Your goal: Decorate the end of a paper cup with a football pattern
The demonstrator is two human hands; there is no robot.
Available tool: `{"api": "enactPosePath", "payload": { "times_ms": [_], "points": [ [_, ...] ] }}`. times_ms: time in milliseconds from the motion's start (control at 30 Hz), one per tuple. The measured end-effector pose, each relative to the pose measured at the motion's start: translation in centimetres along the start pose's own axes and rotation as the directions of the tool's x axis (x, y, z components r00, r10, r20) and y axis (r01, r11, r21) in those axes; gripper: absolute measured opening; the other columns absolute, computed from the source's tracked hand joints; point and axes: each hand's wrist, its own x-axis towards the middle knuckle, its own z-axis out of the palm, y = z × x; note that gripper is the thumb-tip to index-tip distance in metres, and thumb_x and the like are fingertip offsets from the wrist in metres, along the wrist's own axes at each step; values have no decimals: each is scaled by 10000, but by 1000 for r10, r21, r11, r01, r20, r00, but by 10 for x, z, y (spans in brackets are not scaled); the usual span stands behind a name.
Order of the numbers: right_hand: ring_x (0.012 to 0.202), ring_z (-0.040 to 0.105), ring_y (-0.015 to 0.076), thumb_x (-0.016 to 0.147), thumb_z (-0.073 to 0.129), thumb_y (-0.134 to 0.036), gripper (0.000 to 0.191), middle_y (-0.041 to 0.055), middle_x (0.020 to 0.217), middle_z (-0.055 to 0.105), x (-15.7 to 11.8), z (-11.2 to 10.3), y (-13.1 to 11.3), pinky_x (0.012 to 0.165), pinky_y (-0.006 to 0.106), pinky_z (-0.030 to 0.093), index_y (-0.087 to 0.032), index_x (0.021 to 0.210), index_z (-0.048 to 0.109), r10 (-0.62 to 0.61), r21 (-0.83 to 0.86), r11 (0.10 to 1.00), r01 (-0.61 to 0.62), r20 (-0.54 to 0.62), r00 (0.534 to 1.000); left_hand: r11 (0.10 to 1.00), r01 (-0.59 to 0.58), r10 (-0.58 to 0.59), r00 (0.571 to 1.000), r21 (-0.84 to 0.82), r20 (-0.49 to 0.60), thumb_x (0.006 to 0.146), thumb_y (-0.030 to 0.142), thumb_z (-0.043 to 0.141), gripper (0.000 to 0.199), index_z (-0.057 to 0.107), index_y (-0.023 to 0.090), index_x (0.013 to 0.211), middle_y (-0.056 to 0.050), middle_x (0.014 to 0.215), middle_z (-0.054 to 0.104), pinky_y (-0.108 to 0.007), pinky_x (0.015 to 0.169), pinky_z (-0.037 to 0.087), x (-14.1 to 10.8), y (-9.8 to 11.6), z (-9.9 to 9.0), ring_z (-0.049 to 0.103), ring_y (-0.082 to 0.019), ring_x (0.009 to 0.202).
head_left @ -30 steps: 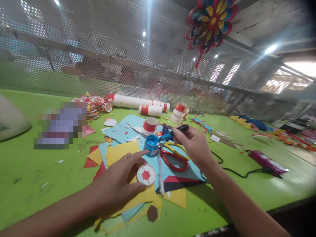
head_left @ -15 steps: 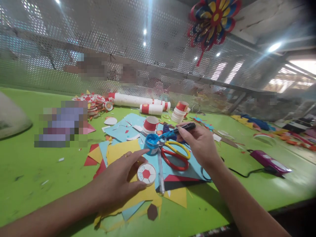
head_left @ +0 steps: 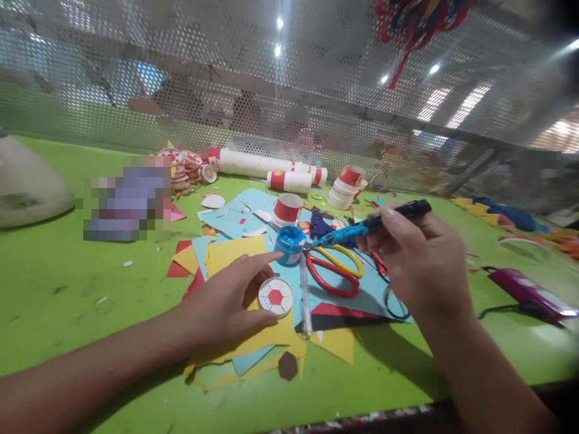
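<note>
My left hand (head_left: 228,301) curls its thumb and fingers around a small round white piece (head_left: 275,296) with a red hexagon in its middle. Its index finger reaches to the blue paint jar (head_left: 290,246), which stands uncovered. In my right hand (head_left: 420,259) is a black-handled brush (head_left: 348,234), its lower part coated in blue. The brush tip points left, just beside the jar's rim. Below the brush lie scissors (head_left: 335,283) with one red and one yellow handle, and a slim clear pen-like stick (head_left: 305,301).
Coloured paper sheets (head_left: 237,247) and scraps cover the green table (head_left: 136,374). Paper cups (head_left: 287,208) stand behind the jar, with long cup stacks (head_left: 257,163) lying farther back. A purple corded device (head_left: 529,292) lies right; a mesh screen (head_left: 253,90) rises behind.
My right hand has drawn the brush rightward and closer to me, away from the jar. My left hand keeps its grip on the round piece. The view has tilted down.
</note>
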Motion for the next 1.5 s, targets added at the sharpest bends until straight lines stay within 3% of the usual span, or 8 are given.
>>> {"api": "enactPosePath", "payload": {
  "times_ms": [200,467,700,1133,1500],
  "points": [
    [517,552,123,861,605,-280,91,-27,571,579,-22,15,-12,480,251,471,-208,872,659,146,-11,989,-148,254,956,999,-1,-2,999,52,49,729,279,678,753,323,305,1393,-56,1113,586,-403,877,470,-2,2,-1,567,-252,1015],
    [539,573,84,842,580,-188,70,-34,602,605,-30,32,-15,518,178,500,-186,830,649,180,-154,979,-131,374,910,997,55,-55,998,-49,-6,702,281,677,762,341,339,1384,-44,1139,584,-401,890,491,-5,5,-1,599,-240,1002],
    [554,556,86,859,580,-220,67,-27,636,602,-32,32,-11,521,181,484,-184,840,634,150,-201,977,-71,411,899,988,98,-94,995,-123,35,699,230,682,759,361,337,1378,-61,1210,600,-417,999,430,-3,3,-5,559,-245,1154],
    [644,634,143,858,593,-263,63,0,750,651,-39,33,-6,631,277,560,-218,883,630,194,-213,971,-106,450,872,990,49,-41,997,-132,58,737,312,691,767,309,360,1401,-64,1223,601,-467,1011,414,-2,-3,-4,558,-255,1160],
    [630,619,129,858,591,-253,66,-3,738,634,-39,35,-7,614,260,554,-205,881,631,200,-190,974,-124,457,867,994,61,-54,995,-90,81,728,295,682,779,299,359,1403,-64,1229,596,-451,968,448,0,0,-6,582,-247,1115]
  ]
}}
